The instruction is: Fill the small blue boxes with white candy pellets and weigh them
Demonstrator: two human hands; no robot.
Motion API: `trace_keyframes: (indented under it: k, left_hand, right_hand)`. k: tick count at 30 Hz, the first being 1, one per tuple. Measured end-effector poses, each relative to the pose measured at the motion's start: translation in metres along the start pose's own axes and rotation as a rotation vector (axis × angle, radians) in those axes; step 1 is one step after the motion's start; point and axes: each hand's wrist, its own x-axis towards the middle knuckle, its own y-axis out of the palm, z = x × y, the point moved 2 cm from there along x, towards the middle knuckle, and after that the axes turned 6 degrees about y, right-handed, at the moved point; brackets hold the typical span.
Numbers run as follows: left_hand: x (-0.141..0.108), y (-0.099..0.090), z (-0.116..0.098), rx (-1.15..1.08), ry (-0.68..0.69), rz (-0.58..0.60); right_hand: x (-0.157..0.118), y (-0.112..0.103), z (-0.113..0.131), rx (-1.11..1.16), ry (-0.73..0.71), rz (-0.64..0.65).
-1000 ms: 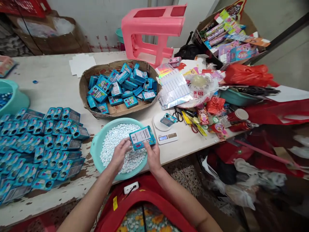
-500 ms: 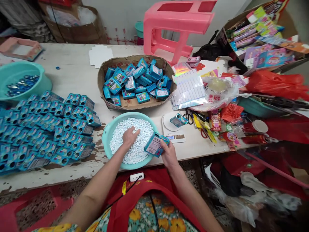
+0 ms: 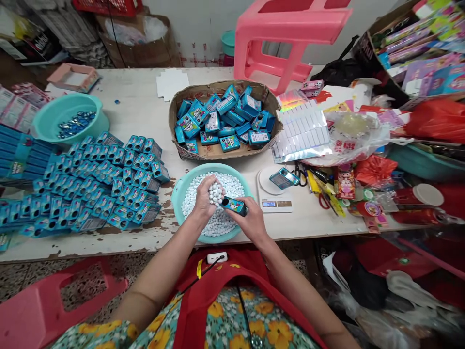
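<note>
My left hand (image 3: pixel 204 198) cups a heap of small white candies (image 3: pixel 215 193) over the turquoise basin (image 3: pixel 178 198), which is filled with the same white pieces. Its fingers curl round the heap. Just to the right, my right hand (image 3: pixel 253 219) grips a small blue candy box (image 3: pixel 234 206), tilted with one end toward the heap. The box end and the candies meet or nearly touch. Another blue box lies tilted on a white digital scale (image 3: pixel 276 206), right of the basin.
A cardboard tray (image 3: pixel 196 154) of blue boxes sits behind the basin. Rows of blue boxes (image 3: pixel 105 179) with round holes stand at left, near a second turquoise basin (image 3: pixel 98 127) of shiny blue pieces. Scissors (image 3: pixel 301 173), a pink stool (image 3: pixel 290 29) and packaging crowd the right and back.
My left hand has come up out of the candies with a handful. My right hand has turned the box and brought it close to that handful. The view has shifted left.
</note>
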Motion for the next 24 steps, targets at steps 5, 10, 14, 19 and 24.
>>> trace_keyframes:
  k: [5, 10, 14, 19, 24]
  left_hand:
    - [-0.004, 0.007, -0.001, 0.023, 0.14, -0.008]
    - [-0.004, 0.005, 0.001, 0.083, 0.198, -0.025]
    - [-0.004, 0.008, 0.001, 0.11, 0.191, -0.02]
    - [-0.001, 0.009, 0.003, 0.156, 0.214, -0.009]
    - [0.004, 0.004, 0.002, 0.187, 0.209, -0.056]
  right_hand:
    - [0.0, 0.011, 0.005, -0.105, -0.041, -0.002]
    - [-0.003, 0.012, 0.007, -0.138, -0.063, 0.008]
    - [-0.003, 0.013, 0.008, -0.139, -0.063, -0.007]
    - [0.001, 0.016, 0.009, -0.115, -0.053, 0.014]
    - [0.009, 0.017, 0.01, -0.119, -0.028, -0.002]
